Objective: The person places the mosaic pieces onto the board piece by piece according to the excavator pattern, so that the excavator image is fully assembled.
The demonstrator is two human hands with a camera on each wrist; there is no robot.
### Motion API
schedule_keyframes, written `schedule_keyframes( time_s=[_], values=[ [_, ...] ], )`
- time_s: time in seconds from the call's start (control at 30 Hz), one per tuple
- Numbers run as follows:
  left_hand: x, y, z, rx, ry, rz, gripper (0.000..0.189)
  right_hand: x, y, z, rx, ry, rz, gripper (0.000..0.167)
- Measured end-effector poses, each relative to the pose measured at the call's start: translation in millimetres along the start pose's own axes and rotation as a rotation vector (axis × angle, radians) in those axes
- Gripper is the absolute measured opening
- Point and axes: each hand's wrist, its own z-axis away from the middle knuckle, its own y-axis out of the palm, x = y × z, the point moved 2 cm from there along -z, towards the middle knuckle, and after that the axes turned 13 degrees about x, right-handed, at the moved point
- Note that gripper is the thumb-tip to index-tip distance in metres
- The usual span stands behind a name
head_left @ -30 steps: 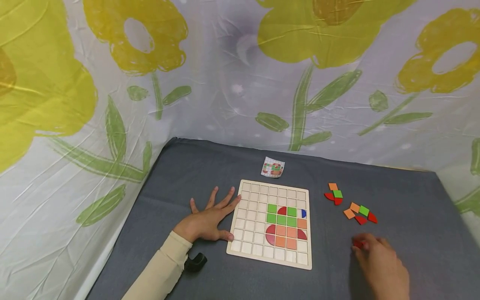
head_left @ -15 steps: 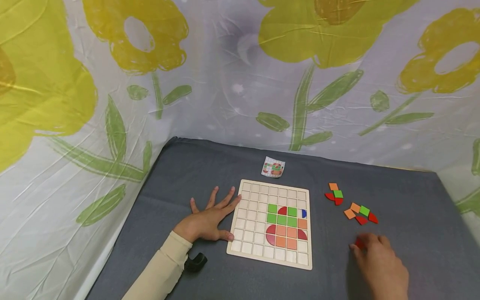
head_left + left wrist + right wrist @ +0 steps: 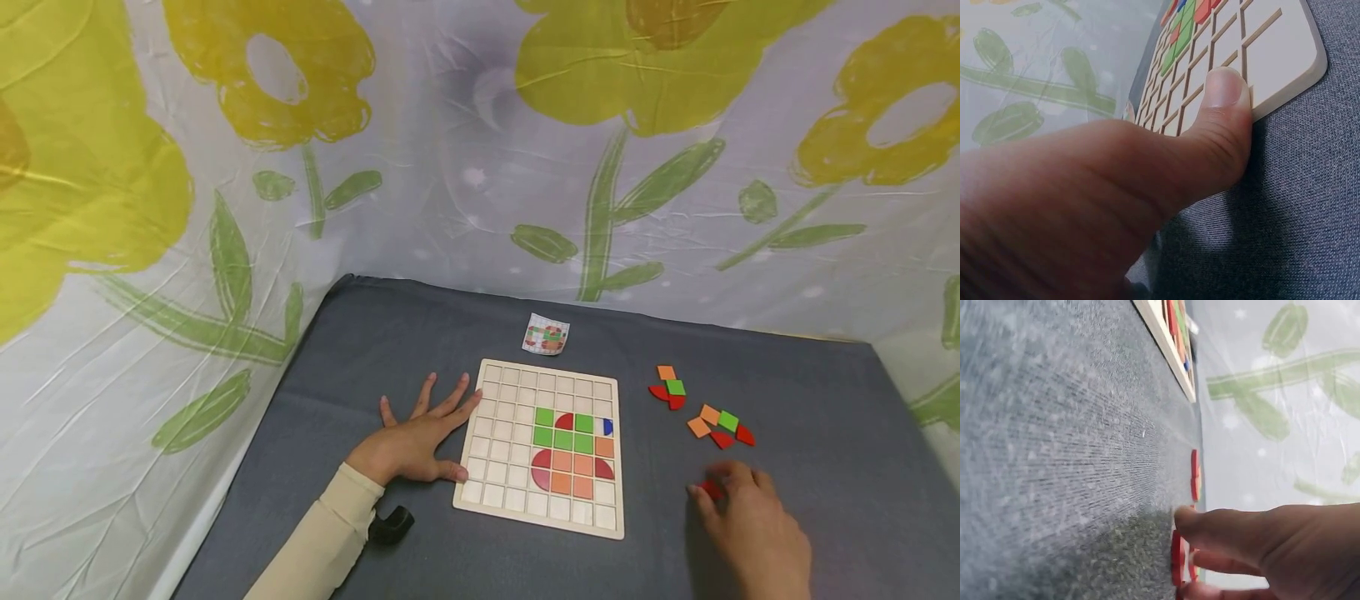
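My left hand (image 3: 408,446) lies with spread fingers at the left edge of a pale wooden grid board (image 3: 495,497). In the left wrist view its thumb (image 3: 1222,119) rests on the board's rim. Green squares (image 3: 544,417), orange squares (image 3: 582,487), red quarter-circles (image 3: 541,479) and a blue-and-white tile (image 3: 604,427) fill cells on the board's right half. To the right of the board, my right hand (image 3: 757,525) pinches a red quarter-circle tile (image 3: 711,490) low over the cloth, between thumb and fingers. The right wrist view shows this red tile (image 3: 1177,556) partly behind the fingers.
Loose orange (image 3: 699,427), green (image 3: 728,422) and red tiles (image 3: 745,435) lie in two groups beyond my right hand. A small printed pattern card (image 3: 546,334) lies behind the board. A black curved object (image 3: 392,526) sits by my left wrist. A flowered curtain (image 3: 450,167) hangs behind.
My right hand has moved slightly left with the red quarter-circle tile, and the gap between thumb and forefinger looks a bit wider. The left hand and the board stay put.
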Motion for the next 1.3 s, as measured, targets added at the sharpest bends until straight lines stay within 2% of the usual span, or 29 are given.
schedule_keyframes(
  time_s=[0.1,0.23,0.33,0.5,0.77,0.87,1.07,1.17,1.3],
  values=[
    [0.5,0.4,-0.1,0.002,0.000,-0.002,0.114,1,2,1.5,-0.014,0.028,-0.002,0.051],
    [1.1,0.8,-0.8,0.003,-0.001,-0.002,0.114,5,3,1.3,0.004,0.040,-0.002,0.038],
    [1.4,1.1,-1.7,0.001,-0.002,-0.005,0.114,7,3,0.7,0.025,0.033,-0.007,0.034],
    [0.8,1.2,-2.0,-0.005,-0.011,-0.016,0.115,9,4,0.3,0.035,0.021,-0.031,0.035],
    [-1.0,0.3,0.5,0.000,-0.003,0.014,0.114,14,7,-4.0,0.095,0.048,-0.037,0.043],
    [-1.0,0.1,0.2,0.002,-0.007,0.013,0.113,16,8,-2.7,0.056,0.025,-0.047,0.048],
    [-0.8,0.1,-0.3,0.004,-0.013,0.010,0.114,31,12,4.6,-0.061,-0.019,-0.045,0.049],
    [-0.2,0.6,-0.5,0.002,-0.012,0.009,0.114,43,16,8.1,-0.061,-0.028,-0.047,0.049],
    [0.6,1.3,-0.6,-0.001,-0.009,0.005,0.115,58,23,15.8,-0.097,-0.113,-0.044,0.046]
  ],
)
